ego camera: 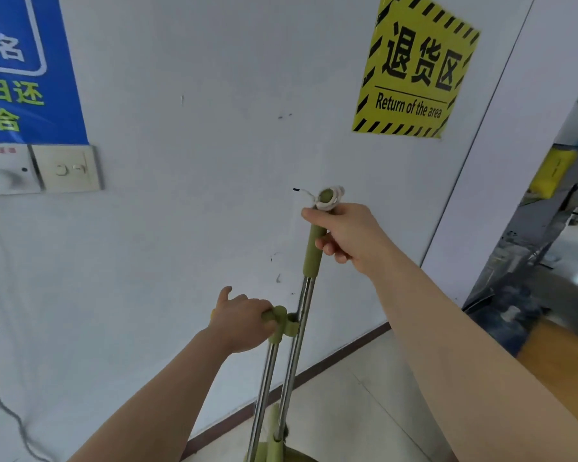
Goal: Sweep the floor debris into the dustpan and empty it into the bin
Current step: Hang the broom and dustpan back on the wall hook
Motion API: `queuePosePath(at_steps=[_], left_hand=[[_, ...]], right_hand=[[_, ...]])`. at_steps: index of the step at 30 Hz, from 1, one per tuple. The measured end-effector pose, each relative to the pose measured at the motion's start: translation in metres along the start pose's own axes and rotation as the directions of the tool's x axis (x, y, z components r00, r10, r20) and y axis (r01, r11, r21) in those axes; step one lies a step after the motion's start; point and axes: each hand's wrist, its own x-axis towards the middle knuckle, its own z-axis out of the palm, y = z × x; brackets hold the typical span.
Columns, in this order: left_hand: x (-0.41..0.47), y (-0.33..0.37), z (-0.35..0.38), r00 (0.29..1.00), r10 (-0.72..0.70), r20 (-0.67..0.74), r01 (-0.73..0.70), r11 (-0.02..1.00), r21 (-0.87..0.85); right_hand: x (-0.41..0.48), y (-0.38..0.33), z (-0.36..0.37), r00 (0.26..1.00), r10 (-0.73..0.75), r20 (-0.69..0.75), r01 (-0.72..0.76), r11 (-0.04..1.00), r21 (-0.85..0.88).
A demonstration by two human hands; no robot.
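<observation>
Two metal poles with olive-green grips stand upright close to a white wall. My right hand (342,233) is closed round the green grip of the taller pole, the broom handle (302,311), just below its top cap, where a white cord hangs. My left hand (244,323) grips the green top of the shorter pole, the dustpan handle (266,378), whose green clip reaches across to the broom pole. The green base of the set (274,448) shows at the bottom edge; the broom head and pan are mostly out of view. No debris or bin is visible.
The white wall (197,228) is right in front, with a dark skirting board (314,371) and pale floor tiles (347,411) below. A yellow hazard sign (414,68), a blue poster (24,68) and wall switches (67,168) hang on it. A doorway at right opens onto shelving (554,195).
</observation>
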Motion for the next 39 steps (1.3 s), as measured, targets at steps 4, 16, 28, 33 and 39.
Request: queuePosePath(at_steps=[4,16,28,33,39], left_hand=[[0.036,-0.013,-0.01,0.999,0.042,-0.009,-0.041,0.999,0.033],[0.132,-0.024,-0.015,0.992,-0.042,-0.116,0.066,0.976,0.209],[0.185,-0.027,-0.003,0.978,-0.07,-0.195,0.099,0.985,0.142],[0.207,-0.023,0.01,0.972,-0.092,-0.217,0.125,0.982,0.144],[0.248,-0.017,0.016,0.972,-0.094,-0.217,0.136,0.972,0.189]], right_hand=[[0.032,-0.016,0.014,0.987,-0.14,-0.075,0.135,0.988,-0.079],[0.103,-0.028,0.036,0.882,-0.218,-0.418,0.126,0.963,-0.237],[0.144,-0.025,0.042,0.889,-0.176,-0.423,0.099,0.975,-0.198],[0.168,-0.016,0.031,0.9,-0.186,-0.395,0.113,0.973,-0.202],[0.212,-0.009,0.007,0.914,-0.212,-0.345,0.14,0.965,-0.223]])
